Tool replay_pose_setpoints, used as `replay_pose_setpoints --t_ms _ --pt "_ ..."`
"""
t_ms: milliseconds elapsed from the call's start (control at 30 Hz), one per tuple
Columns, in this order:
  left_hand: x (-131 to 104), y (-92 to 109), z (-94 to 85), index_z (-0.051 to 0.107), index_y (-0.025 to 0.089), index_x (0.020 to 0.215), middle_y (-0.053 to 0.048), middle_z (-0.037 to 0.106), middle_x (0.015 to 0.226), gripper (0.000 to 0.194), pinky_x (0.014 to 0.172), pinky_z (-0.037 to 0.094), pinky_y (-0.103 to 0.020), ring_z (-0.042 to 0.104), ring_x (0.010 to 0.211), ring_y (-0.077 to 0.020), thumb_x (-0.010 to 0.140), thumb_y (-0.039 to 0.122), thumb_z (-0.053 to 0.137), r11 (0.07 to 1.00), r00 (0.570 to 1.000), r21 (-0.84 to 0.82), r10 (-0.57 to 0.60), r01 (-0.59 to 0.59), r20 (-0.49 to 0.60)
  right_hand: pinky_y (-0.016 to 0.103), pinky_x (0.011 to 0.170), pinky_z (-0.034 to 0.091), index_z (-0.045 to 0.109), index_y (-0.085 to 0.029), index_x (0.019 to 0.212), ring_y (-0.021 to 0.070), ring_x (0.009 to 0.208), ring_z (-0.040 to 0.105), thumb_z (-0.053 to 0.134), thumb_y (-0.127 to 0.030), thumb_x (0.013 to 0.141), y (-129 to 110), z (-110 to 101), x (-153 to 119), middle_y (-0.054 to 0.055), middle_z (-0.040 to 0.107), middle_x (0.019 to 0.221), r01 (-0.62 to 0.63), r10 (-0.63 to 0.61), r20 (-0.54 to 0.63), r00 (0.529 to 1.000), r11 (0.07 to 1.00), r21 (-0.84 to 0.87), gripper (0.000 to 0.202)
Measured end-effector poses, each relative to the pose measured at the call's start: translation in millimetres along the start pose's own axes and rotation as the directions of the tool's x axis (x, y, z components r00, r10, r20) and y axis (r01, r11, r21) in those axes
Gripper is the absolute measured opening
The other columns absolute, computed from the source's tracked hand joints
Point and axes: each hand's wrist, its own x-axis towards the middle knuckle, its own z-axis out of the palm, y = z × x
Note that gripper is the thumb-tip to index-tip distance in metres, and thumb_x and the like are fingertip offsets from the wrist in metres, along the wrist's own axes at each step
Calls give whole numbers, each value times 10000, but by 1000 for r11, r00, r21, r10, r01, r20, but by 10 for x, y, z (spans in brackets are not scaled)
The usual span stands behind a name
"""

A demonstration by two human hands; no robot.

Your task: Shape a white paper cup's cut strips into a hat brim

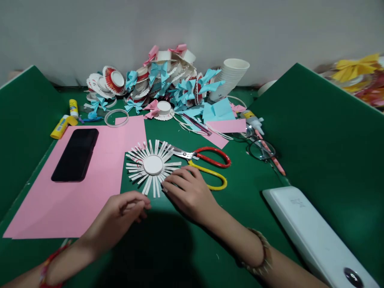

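A white paper cup cut into radiating strips (153, 165) lies flattened on the green table, like a sunburst. My right hand (189, 192) rests just right of it, fingertips touching the lower right strips. My left hand (126, 210) hovers just below the cut cup with fingers loosely curled and nothing visible in them. Red and yellow handled scissors (207, 162) lie right behind my right hand.
A pink paper sheet (69, 192) with a black phone (76, 154) lies left. Glue sticks (64, 122), a tape ring (116, 118), finished paper flowers with bows (159, 84), stacked cups (231, 78), glasses (259, 148) and a white power bank (315, 236) surround. Green dividers stand on both sides.
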Motion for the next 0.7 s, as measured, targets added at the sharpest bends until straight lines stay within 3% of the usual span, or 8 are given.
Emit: replay_pose_setpoints --t_ms 67,133,200,233,300,400,600,700 --pt "-52 46 -58 628 155 828 -36 691 762 165 569 499 -213 633 648 -121 849 181 466 849 927 422 371 -318 -49 363 822 348 654 -154 861 183 833 545 562 -228 840 -9 -12 1 39 696 839 -16 15 46 999 999 29 120" --pt "23 81 -90 612 129 907 -67 695 844 181 688 514 -247 647 767 -146 851 112 440 519 731 644 675 -562 94 378 812 351 654 -148 871 199 846 545 570 -316 831 -19 -21 0 57 691 852 -40 35 77 996 997 65 192" --pt "197 59 -100 600 97 1009 -116 682 1020 234 880 485 -344 623 984 -211 851 91 428 225 596 741 752 -633 281 385 817 355 654 -145 848 206 858 544 562 -328 831 -29 -26 -2 67 688 847 -43 36 86 996 996 84 206" --pt "299 22 -99 577 89 1093 -142 636 1152 277 947 447 -405 577 1092 -254 863 110 423 118 580 783 740 -610 340 387 829 356 652 -145 832 205 866 544 555 -301 833 -33 -27 -2 68 688 850 -33 25 87 996 996 88 184" --pt "480 -87 -91 456 98 1278 -145 491 1350 393 1034 362 -475 446 1254 -290 899 179 395 67 670 822 618 -566 412 390 858 356 647 -142 816 201 882 543 544 -236 830 -37 -31 -1 70 688 873 0 -9 99 995 996 91 140" --pt "606 -236 -71 297 118 1391 -126 349 1455 484 1061 343 -454 305 1351 -277 919 211 348 123 742 826 525 -550 416 394 869 357 643 -133 858 203 886 543 546 -208 816 -36 -50 8 79 686 929 22 -34 142 989 996 90 130" --pt "433 -321 -63 274 97 1393 -186 251 1485 524 1084 308 -476 201 1392 -280 903 244 386 213 746 835 594 -508 302 386 873 338 638 -146 900 200 895 559 533 -220 838 -13 -88 17 65 694 952 -1 -17 182 983 995 99 143" --pt "284 -397 -85 261 40 1390 -224 316 1445 563 1038 382 -433 290 1360 -279 904 290 395 215 792 867 544 -450 276 384 873 333 641 -151 908 195 888 562 526 -212 844 -8 -83 11 56 696 962 2 -20 179 984 995 99 145"
